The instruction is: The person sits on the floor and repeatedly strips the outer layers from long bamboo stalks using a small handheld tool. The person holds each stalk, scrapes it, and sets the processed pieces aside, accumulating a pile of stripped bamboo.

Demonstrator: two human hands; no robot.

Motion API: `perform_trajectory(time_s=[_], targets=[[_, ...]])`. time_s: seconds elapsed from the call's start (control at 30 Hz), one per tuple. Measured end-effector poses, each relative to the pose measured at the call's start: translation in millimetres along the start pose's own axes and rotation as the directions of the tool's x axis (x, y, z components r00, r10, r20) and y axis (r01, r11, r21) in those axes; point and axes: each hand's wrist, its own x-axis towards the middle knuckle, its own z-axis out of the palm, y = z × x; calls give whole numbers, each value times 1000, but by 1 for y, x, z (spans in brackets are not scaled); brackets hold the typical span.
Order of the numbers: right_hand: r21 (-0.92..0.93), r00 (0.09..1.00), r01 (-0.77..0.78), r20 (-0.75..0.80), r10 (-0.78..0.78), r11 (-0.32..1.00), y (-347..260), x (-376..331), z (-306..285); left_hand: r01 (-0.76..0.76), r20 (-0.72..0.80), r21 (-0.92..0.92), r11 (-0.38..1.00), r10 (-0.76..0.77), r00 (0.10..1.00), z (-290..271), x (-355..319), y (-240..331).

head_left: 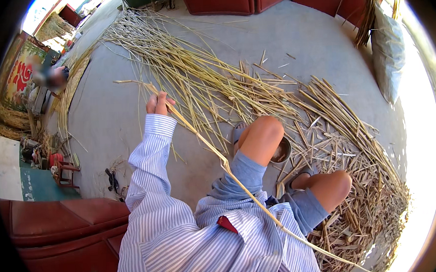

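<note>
My left hand (160, 103), stretched out ahead in a striped sleeve, is closed around a long dry plant stalk (237, 179). The stalk is pale yellow and kinked about midway. From a bent tip beyond my fingers it runs back across my lap and leaves the view at the lower right. My right hand is not in view. Ahead of my left hand lies a long spread of similar yellow stalks (189, 61) on the floor. Dry husk and leaf scraps (360, 217) are heaped beside my right leg.
Between my feet stands a dark round bowl (281, 150). A stalk bundle (337, 102) lies at right. A pale sack (387, 53) leans at far right. Red sofas (216, 0) stand ahead and another red sofa (65, 227) at lower left. A person (52, 78) is at far left.
</note>
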Motion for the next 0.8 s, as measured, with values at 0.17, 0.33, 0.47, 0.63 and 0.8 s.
perform_trajectory(time_s=[0.17,0.33,0.47,0.63,0.8], targets=[[-198,1000,15,-4,-16,980,-9,-30,6,-70,92,195,978,53,994,13,19,29],[-519,985,169,57,-163,838,-57,-66,11,-171,165,117,978,150,975,24,128,72],[-460,801,586,453,-391,667,-130,-118,127,-469,102,655,592,546,832,-17,293,207],[366,85,-563,918,-388,741,-247,-436,419,-397,25,870,293,777,629,-141,355,227],[-209,-471,-598,872,-129,774,-227,-668,508,-584,-91,711,392,874,477,-74,171,88]])
